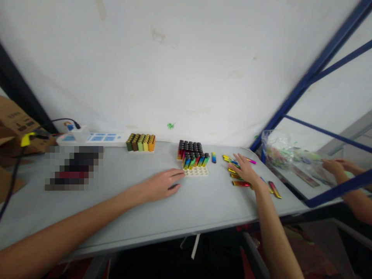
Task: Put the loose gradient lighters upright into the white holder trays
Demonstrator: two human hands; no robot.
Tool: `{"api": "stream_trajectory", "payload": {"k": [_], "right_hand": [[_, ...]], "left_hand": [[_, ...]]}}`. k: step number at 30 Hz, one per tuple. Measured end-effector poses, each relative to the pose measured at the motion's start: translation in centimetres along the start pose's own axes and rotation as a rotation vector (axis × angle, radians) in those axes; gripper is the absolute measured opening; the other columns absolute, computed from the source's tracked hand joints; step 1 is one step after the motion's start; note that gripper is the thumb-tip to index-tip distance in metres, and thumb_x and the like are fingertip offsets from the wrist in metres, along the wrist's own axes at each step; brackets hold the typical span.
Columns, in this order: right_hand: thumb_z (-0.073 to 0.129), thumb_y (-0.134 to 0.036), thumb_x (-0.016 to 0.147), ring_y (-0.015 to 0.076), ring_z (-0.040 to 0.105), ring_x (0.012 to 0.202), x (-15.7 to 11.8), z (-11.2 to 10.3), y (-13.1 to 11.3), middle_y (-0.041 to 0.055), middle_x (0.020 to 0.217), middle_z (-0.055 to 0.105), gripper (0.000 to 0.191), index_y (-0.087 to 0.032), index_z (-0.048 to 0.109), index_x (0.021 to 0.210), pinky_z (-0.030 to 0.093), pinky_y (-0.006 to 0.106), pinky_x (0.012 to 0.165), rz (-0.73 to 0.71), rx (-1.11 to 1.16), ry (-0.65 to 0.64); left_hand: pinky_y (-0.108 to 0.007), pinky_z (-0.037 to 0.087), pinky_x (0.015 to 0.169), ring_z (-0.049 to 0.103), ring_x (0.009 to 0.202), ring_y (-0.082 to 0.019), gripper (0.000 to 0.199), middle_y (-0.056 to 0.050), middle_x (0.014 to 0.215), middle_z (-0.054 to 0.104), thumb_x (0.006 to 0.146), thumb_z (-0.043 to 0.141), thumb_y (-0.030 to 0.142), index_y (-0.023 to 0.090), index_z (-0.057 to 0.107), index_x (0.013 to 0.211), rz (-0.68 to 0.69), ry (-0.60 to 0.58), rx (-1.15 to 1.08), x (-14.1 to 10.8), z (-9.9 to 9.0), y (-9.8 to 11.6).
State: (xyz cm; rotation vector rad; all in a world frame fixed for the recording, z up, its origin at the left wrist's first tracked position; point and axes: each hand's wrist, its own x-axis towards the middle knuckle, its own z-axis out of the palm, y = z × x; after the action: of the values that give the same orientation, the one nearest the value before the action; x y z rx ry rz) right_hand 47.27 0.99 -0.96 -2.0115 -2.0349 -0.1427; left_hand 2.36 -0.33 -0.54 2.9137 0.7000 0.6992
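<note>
My left hand (163,185) rests low over the table, thumb and fingers apart, with its fingertips at the left edge of a white tray with holes (200,172). Rainbow-coloured lighters (195,160) stand upright at the back of that tray. Behind them is a dense block of dark-topped red lighters (190,147). My right hand (243,169) is spread over a loose scatter of shiny lighters (241,183) lying flat, and partly hides them. Whether its fingertips touch any of them I cannot tell. A single blue-yellow lighter (214,157) lies between the tray and the scatter.
Another block of green-to-orange lighters (141,142) stands near a white power strip (104,138). A pixelated dark object (77,168) lies at left, beside cardboard boxes (20,124). Right of a blue metal frame (293,93), another person's hands (334,167) are by a plastic bag (277,147).
</note>
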Motion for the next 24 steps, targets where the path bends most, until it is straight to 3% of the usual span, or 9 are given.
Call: {"api": "stream_trajectory", "payload": {"k": [4, 8, 12, 17, 24], "right_hand": [[0.031, -0.055, 0.102, 0.0343, 0.04, 0.144, 0.8, 2.1, -1.7, 0.0191, 0.156, 0.043, 0.063, -0.017, 0.044, 0.151, 0.037, 0.055, 0.113, -0.007, 0.04, -0.069], [0.039, -0.047, 0.101, 0.0315, 0.057, 0.122, 1.4, 2.7, -3.2, 0.0212, 0.132, 0.059, 0.056, -0.013, 0.051, 0.144, 0.044, 0.047, 0.107, -0.063, 0.077, 0.051], [0.048, -0.043, 0.099, 0.0301, 0.061, 0.106, 1.7, 2.9, -4.3, 0.0189, 0.112, 0.062, 0.046, -0.013, 0.063, 0.13, 0.049, 0.046, 0.101, -0.108, 0.105, 0.111], [0.054, -0.042, 0.097, 0.026, 0.062, 0.098, 1.6, 2.2, -5.2, 0.0155, 0.108, 0.06, 0.035, -0.014, 0.07, 0.112, 0.052, 0.041, 0.097, -0.178, 0.204, 0.13], [0.04, -0.049, 0.102, 0.028, 0.065, 0.103, 1.2, -0.5, -7.2, 0.0169, 0.11, 0.069, 0.045, -0.016, 0.071, 0.105, 0.051, 0.042, 0.096, -0.236, 0.22, 0.162]], "left_hand": [[-0.04, 0.047, 0.113, 0.059, 0.127, -0.025, 0.039, -0.013, 0.14, 0.06, 0.1, 0.052, 0.026, 0.015, 0.058, 0.137, -0.004, -0.006, 0.0, 0.1, -0.1, 0.0], [-0.039, 0.047, 0.114, 0.059, 0.127, -0.025, 0.039, -0.014, 0.141, 0.06, 0.099, 0.052, 0.026, 0.015, 0.058, 0.137, -0.004, -0.008, -0.016, 0.1, -0.2, 0.0], [-0.038, 0.046, 0.115, 0.059, 0.128, -0.024, 0.04, -0.013, 0.142, 0.059, 0.1, 0.052, 0.026, 0.017, 0.058, 0.138, -0.023, -0.013, -0.031, 0.0, -0.2, 0.0], [-0.039, 0.046, 0.115, 0.058, 0.128, -0.025, 0.04, -0.013, 0.142, 0.058, 0.1, 0.052, 0.026, 0.015, 0.057, 0.138, -0.026, -0.022, -0.021, 0.0, -0.1, 0.0], [-0.041, 0.047, 0.113, 0.059, 0.127, -0.026, 0.04, -0.014, 0.141, 0.059, 0.1, 0.052, 0.026, 0.016, 0.057, 0.138, -0.02, -0.014, -0.024, -0.1, -0.1, 0.0]]}}
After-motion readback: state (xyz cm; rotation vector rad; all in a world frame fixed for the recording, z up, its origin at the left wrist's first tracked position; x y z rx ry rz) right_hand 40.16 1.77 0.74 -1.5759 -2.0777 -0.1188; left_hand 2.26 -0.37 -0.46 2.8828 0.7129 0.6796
